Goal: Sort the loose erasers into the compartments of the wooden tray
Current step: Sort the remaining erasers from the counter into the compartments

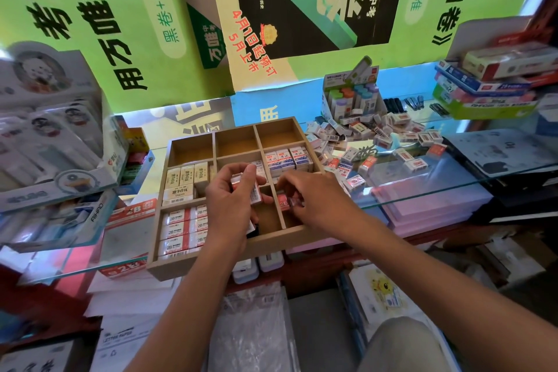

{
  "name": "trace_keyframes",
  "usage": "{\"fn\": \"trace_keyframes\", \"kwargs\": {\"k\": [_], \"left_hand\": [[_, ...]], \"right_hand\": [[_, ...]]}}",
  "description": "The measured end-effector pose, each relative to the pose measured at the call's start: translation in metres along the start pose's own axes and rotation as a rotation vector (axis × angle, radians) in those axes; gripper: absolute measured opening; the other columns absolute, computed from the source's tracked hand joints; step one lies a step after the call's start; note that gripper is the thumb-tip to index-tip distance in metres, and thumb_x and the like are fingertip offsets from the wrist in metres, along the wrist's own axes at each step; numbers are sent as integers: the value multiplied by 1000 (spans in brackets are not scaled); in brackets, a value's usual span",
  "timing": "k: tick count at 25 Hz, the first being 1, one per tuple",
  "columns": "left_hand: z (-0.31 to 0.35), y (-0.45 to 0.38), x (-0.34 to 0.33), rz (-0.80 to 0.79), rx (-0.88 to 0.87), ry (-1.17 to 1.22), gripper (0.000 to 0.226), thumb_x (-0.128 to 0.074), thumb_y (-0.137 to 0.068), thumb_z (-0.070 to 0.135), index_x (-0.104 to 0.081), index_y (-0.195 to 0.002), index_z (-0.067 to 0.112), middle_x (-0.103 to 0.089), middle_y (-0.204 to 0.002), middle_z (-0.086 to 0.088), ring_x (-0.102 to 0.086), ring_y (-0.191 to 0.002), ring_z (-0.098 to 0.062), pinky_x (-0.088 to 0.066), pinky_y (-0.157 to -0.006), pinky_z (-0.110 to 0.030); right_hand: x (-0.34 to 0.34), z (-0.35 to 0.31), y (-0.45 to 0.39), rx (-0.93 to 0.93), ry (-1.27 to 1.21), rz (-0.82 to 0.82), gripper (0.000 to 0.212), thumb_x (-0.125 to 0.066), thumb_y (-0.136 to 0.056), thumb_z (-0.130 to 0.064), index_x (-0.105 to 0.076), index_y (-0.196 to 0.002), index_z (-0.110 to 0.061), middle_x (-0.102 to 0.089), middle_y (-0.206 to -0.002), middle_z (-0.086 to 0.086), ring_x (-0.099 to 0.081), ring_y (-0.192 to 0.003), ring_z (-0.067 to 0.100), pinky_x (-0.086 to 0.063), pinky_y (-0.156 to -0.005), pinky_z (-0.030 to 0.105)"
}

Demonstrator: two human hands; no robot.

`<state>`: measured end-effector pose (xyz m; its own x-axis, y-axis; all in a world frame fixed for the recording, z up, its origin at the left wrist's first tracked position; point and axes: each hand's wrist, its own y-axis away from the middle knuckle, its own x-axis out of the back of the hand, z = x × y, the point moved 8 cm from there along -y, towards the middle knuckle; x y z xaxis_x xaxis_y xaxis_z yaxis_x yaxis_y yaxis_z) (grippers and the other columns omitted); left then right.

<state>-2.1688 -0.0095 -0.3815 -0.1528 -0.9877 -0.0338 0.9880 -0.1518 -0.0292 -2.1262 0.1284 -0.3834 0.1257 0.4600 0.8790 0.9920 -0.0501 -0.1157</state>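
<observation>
Two bare forearms reach up from below over the wooden tray [229, 246] on the glass counter [422, 193]. The left hand [232, 199] curls round a small stack of erasers [255, 192], long axes running roughly away from the person, above the middle compartments. The right hand [311, 193], knuckles up, pinches a red-sleeved eraser [285, 202] down in the near-right compartment. A loose pile of erasers [377, 142] lies just right of the tray.
</observation>
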Motion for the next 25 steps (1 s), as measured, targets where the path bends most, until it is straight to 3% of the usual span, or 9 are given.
{"fn": "trace_keyframes", "kwargs": {"k": [3, 5, 8, 10, 13, 16, 19, 21, 25], "left_hand": [[0, 0, 0, -6, -1, -8, 12, -56, -99, 23, -61, -105, 15, -72, -91, -7, -70, -61, -16, -42, -34, -19], [1, -1, -1, -18, -3, -8, 13, -55, -99, 24, -60, -106, 14, -72, -90, -5, -71, -62, -17, -42, -34, -19], [3, 0, -3, -59, -36, -40, 8, -58, -97, 22, -62, -102, 17, -72, -88, -1, -71, -64, -13, -48, -38, -21], [3, 0, -3, -72, -42, -31, 8, -59, -96, 22, -62, -103, 19, -71, -88, -1, -71, -66, -12, -55, -45, -28], [1, -2, -3, -115, -8, 58, 9, -57, -97, 24, -59, -106, 23, -74, -89, -4, -71, -65, -21, -52, -48, -33], [-1, -2, -3, -133, 5, 60, 7, -55, -99, 27, -60, -103, 28, -74, -87, -5, -72, -66, -25, -52, -51, -36], [-1, -1, -4, -117, -5, 10, 8, -55, -99, 29, -62, -103, 27, -73, -87, -5, -71, -69, -23, -54, -55, -38], [-1, -1, -5, -98, 6, -4, 8, -54, -100, 28, -60, -103, 25, -73, -88, -6, -70, -63, -20, -47, -42, -30], [0, 0, -7, -94, 28, -25, 8, -49, -102, 28, -55, -105, 24, -74, -89, -4, -72, -64, -21, -41, -36, -20]], "right_hand": [[4, 7, -2, -18, -190, -10, 42, -75, -82, -10, -54, -113, -28, -59, -111, -9, -59, -100, 10, -53, -83, 25], [12, 13, -1, -39, -295, 28, 41, -77, -82, -14, -54, -113, -29, -59, -107, -10, -61, -93, 8, -55, -77, 22], [20, 3, -3, 12, -449, 72, 43, -78, -82, -27, -56, -119, -29, -62, -104, -10, -65, -88, 8, -59, -77, 29], [15, -16, -5, 109, -525, 17, 54, -80, -81, -27, -54, -128, -29, -61, -112, -10, -63, -95, 6, -56, -79, 23], [10, -27, -7, 169, -489, 34, 62, -79, -81, -26, -51, -136, -27, -60, -119, -11, -58, -101, -1, -51, -82, 16], [9, -26, -5, 186, -484, 101, 53, -78, -81, -24, -56, -129, -22, -63, -117, -9, -60, -104, 4, -55, -86, 28], [16, -22, -2, 152, -491, 119, 44, -78, -79, -23, -56, -117, -23, -61, -102, -12, -60, -94, 4, -54, -79, 22], [28, -15, -4, 128, -382, 159, 44, -79, -77, -22, -57, -116, -23, -60, -100, -11, -57, -91, 5, -51, -78, 20], [39, 12, -11, -17, 319, -2, 43, -70, -83, -32, -56, -123, -23, -61, -116, 2, -53, -109, 21, -47, -91, 37]]}}
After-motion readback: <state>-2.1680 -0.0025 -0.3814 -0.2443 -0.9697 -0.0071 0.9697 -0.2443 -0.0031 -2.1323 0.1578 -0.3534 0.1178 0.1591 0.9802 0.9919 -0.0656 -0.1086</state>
